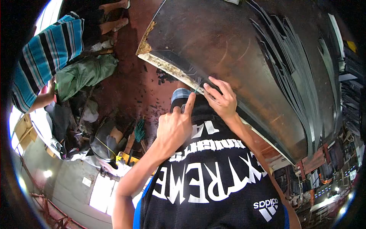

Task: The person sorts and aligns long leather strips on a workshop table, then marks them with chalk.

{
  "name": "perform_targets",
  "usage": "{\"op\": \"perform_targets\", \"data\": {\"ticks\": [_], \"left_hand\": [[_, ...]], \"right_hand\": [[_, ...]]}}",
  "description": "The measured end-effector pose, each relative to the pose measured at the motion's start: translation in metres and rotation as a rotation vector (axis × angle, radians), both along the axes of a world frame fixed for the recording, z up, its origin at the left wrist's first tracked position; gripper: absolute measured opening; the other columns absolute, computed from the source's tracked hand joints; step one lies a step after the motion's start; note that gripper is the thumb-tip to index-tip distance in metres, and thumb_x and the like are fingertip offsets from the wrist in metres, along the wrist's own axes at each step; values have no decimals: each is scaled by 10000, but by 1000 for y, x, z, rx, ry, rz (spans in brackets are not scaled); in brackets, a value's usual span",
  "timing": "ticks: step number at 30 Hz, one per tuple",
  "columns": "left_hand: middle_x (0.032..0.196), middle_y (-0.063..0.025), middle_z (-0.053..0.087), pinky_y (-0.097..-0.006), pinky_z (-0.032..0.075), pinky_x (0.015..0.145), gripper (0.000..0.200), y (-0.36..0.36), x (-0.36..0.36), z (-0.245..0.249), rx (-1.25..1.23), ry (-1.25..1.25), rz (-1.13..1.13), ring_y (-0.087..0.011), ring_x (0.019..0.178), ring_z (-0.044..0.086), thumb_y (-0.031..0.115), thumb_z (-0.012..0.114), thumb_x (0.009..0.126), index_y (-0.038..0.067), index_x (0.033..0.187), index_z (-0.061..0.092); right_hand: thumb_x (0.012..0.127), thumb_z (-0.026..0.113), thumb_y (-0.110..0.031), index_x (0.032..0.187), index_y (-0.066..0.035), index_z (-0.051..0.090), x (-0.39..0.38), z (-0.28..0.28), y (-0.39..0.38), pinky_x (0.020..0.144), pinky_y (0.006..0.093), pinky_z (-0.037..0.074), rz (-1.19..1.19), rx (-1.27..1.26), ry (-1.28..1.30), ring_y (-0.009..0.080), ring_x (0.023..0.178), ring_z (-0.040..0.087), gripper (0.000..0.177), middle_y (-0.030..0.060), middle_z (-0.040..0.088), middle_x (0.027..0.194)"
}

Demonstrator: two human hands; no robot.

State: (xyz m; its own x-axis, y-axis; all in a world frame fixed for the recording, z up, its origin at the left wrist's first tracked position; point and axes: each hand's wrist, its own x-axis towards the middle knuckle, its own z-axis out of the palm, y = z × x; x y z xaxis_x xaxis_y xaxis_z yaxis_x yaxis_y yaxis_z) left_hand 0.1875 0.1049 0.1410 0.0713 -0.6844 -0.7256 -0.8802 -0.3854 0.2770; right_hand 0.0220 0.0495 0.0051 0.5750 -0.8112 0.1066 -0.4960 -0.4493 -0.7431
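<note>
My left hand [174, 126] is closed in a fist with its index finger stretched forward along a thin, narrow blade-like tool [196, 91]. Most of this tool is hidden by the hand; its visible end meets the table's pale edge. Close by on the right, my right hand [222, 98] bends its fingers over a thin dark strip [195, 71] at that edge and presses it down. The strip pokes out past the fingertips, partly covered by them. Both hands work over the worn brown table [228, 45], just in front of my black shirt [213, 187].
Long dark strips [295, 72] lie bunched across the table's right side. The table's corner [146, 44] is chipped. Small black scraps [164, 76] litter the red floor [141, 19]. At the left, a person in a striped blue garment [53, 49] is beside a green sack [87, 74].
</note>
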Motion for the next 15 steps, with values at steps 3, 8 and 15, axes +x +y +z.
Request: {"op": "perform_targets", "data": {"ticks": [3, 8, 15], "left_hand": [[834, -253, 664, -479, 549, 524, 772, -4, -2, -1, 33, -13, -20, -383, 592, 667, 80, 600, 793, 182, 1506, 323], [831, -248, 662, -470, 545, 501, 810, -3, -7, -13, 61, -41, -30, -371, 572, 663, 97, 613, 790, 188, 1527, 289], [808, -200, 652, -447, 534, 466, 832, 17, -7, -33, -74, -52, -19, -337, 530, 646, 80, 612, 774, 220, 1533, 300]], "right_hand": [[735, 779, -104, 1039, -121, 735, -2, -1, 0, 810, 339, 553, 17, 16, 6, 252, 973, 634, 307, 61, 660, 1159], [745, 776, -112, 1041, -121, 738, -3, 0, -3, 803, 333, 554, 49, 81, -3, 247, 974, 637, 299, 69, 662, 1178], [749, 777, -98, 972, -115, 749, 0, 2, -6, 736, 310, 557, 1, 35, 24, 231, 919, 647, 225, 57, 680, 1129]]}}
